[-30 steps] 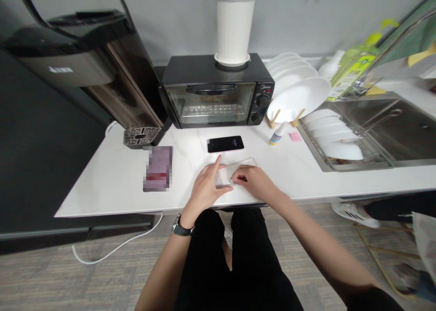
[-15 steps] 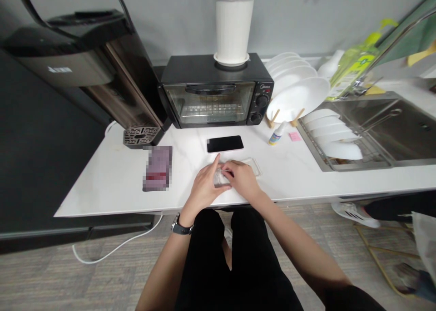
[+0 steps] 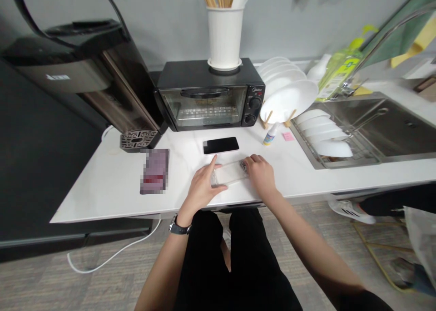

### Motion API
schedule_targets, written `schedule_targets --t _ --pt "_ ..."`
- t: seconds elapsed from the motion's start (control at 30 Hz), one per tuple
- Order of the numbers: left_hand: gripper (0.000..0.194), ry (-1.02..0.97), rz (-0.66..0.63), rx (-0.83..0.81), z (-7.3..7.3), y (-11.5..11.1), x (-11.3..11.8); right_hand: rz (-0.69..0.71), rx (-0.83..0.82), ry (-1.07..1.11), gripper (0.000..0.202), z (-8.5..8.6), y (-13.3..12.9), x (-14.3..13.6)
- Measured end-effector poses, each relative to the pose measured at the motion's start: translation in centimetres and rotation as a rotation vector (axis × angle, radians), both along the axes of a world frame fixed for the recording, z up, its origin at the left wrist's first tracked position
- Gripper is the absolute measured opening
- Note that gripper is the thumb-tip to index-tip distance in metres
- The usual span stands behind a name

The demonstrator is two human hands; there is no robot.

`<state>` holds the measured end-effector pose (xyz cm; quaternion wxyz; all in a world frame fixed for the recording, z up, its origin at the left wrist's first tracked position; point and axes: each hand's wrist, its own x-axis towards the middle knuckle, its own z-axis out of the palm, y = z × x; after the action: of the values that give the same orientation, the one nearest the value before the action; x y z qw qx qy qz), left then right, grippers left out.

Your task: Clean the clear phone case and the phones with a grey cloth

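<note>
From here, the left hand (image 3: 202,184) grips the clear, rectangular plastic case (image 3: 229,172) at nine o'clock; the right hand (image 3: 262,174) pinches a small, dark-grey wad (image 3: 243,166) at three. Uneven pressure could skid the case into the black, glass-fronted phone (image 3: 221,145) at twelve.

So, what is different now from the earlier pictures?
The right hand moved rightward, away from the left hand, to the clear case's right end. The phone, lit at first, is dark. The left hand stays at the case's left end; phone and bottle have not moved.
</note>
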<state>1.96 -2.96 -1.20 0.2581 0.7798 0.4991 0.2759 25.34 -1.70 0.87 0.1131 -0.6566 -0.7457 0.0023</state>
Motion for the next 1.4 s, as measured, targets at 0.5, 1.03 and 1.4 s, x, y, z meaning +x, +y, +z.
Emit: schedule_targets --t 0.5,1.03,1.4 --pt "0.114 -0.018 -0.002 0.000 -0.5 -0.1 -0.1 0.539 -0.161 0.296 0.020 0.6 0.3 0.3" --pt "0.111 -0.062 -0.012 -0.002 -1.6 0.7 -0.5 0.587 -0.088 0.235 0.023 -0.7 0.0 -4.4" --pt "0.115 -0.066 -0.029 0.002 -1.5 1.1 -0.4 0.300 -0.033 0.154 0.035 0.0 1.2 2.8"
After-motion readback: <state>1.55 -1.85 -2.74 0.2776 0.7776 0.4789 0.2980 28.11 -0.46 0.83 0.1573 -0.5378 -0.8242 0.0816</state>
